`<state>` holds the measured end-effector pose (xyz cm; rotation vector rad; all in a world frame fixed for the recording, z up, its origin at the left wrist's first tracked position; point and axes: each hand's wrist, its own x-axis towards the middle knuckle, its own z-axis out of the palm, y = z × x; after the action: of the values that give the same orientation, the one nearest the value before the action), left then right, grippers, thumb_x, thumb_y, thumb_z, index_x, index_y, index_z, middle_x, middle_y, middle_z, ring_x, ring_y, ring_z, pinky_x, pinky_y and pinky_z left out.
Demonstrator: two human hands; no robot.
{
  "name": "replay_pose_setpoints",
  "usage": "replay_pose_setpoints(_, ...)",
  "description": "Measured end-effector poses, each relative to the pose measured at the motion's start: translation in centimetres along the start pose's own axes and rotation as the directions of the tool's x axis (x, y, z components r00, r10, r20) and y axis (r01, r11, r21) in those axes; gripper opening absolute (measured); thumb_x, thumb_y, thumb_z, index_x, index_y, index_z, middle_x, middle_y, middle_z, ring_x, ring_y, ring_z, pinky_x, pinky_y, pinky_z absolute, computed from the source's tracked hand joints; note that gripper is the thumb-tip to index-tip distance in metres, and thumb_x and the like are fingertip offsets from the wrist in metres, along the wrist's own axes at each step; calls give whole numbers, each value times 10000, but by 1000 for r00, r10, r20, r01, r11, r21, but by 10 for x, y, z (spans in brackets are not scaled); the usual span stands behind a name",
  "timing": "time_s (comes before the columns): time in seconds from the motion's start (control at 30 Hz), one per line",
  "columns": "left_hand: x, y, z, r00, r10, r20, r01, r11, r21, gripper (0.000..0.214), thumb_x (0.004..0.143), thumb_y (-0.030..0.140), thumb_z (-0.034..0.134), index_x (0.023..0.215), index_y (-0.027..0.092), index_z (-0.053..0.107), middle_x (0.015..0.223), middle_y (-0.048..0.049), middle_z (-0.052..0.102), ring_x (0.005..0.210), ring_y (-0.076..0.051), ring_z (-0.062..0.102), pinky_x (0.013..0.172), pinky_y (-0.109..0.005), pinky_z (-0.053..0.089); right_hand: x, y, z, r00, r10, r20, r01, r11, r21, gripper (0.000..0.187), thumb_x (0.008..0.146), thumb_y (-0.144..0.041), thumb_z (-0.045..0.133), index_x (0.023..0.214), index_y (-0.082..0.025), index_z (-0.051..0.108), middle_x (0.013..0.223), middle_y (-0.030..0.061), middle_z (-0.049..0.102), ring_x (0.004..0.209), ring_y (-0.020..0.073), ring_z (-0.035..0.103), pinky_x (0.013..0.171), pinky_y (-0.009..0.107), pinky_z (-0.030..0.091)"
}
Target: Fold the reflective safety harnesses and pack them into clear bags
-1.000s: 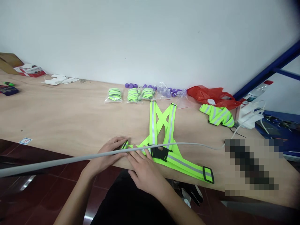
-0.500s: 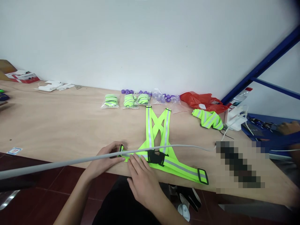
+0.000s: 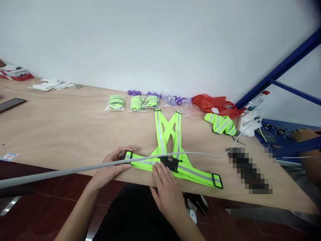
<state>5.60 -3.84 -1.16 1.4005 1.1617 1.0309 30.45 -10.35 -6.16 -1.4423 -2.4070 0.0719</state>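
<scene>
L hand (image 3: 109, 172): grip holding left slider (image 3: 128, 155)
R hand (image 3: 168, 192): slid rt., grip released, on strap (image 3: 142, 166)
Strap: looks flatter now

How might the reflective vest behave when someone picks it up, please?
The reflective vest would probably flop, as its straps look thin. It is likely light, with gaps between them. The rigid-looking center buckle may dangle.

right grip (image 3: 167, 189) flat, palm down
</scene>
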Motion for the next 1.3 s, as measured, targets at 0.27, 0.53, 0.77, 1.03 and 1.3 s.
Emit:
replay_pose_setpoints(0.27, 13, -13, 61, 975, 189, -112, -218, 899, -379, 508, 722, 363, 889, 1166, 212, 694, 1053, -85, 747, 1038, -272, 691, 888, -344, 553, 1, -3, -6, 1000, 13, 14, -13, 1000, -21, 575, 922, -154, 529, 1494, -125, 488, 1513, 153, 532, 1415, 315, 475, 1137, 480, 468)
replay_pose_setpoints(0.53, 17, -24, 50, 967, 209, -145, -239, 943, -232, 608, 769, 436, 837, 1304, 181, 698, 941, -89, 693, 845, -221, 641, 763, -326, 544, -3, 0, 1, 995, 75, -63, -77, 996, -33, 616, 880, -196, 619, 1486, -203, 509, 1473, 138, 556, 1413, 355, 438, 1093, 491, 488)
replay_pose_setpoints(0.77, 17, -23, 49, 933, 295, -206, -310, 950, -44, 462, 882, 448, 734, 1268, 196, 735, 1157, -144, 740, 1050, -314, 673, 882, -413, 558, -5, 3, -3, 995, 36, -89, -38, 999, -25, 601, 926, -212, 552, 1507, -88, 461, 1534, 121, 523, 1445, 327, 408, 1172, 467, 395)
replay_pose_setpoints(1.03, 37, 25, 91, 768, 622, 151, -637, 766, 85, 500, 842, 316, 814, 1323, 266, 688, 1193, -111, 728, 1067, -245, 702, 925, -364, 575, -4, -3, 3, 988, 50, -145, -59, 997, -55, 446, 919, -231, 616, 1343, -94, 628, 1344, 150, 667, 1322, 341, 527, 1094, 483, 449)
replay_pose_setpoints(1.3, 65, 27, 156, 723, 341, 601, -629, 685, 367, 461, 863, 414, 776, 1268, 206, 705, 1190, -98, 718, 1156, -266, 651, 992, -361, 539, -9, -9, 7, 984, 117, -135, -120, 993, -16, 260, 853, -240, 730, 1099, -157, 737, 957, 102, 760, 1000, 309, 665, 953, 452, 516)
